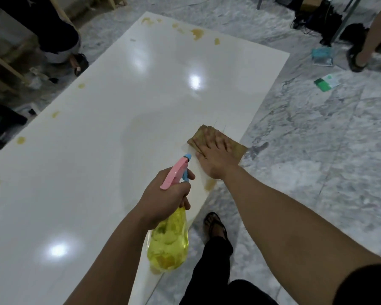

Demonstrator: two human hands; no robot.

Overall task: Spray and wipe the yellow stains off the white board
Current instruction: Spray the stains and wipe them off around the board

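Hanging over the near right edge of the white board [110,119], a yellow spray bottle [168,241] is being gripped at its pink head by the closed fingers of the left hand [165,200]. Just beyond, a brown cloth [211,137] is being pressed flat under the open, spread right hand [216,155]. Yellow stains [197,34] are being left untouched along the far and left edges.

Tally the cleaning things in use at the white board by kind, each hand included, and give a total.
Translucent yellow spray bottle with pink-and-blue trigger head: 1
Brown wiping cloth: 1
Bare hands: 2, the left hand with its grip on the bottle, the right hand flat on the cloth
Total: 4
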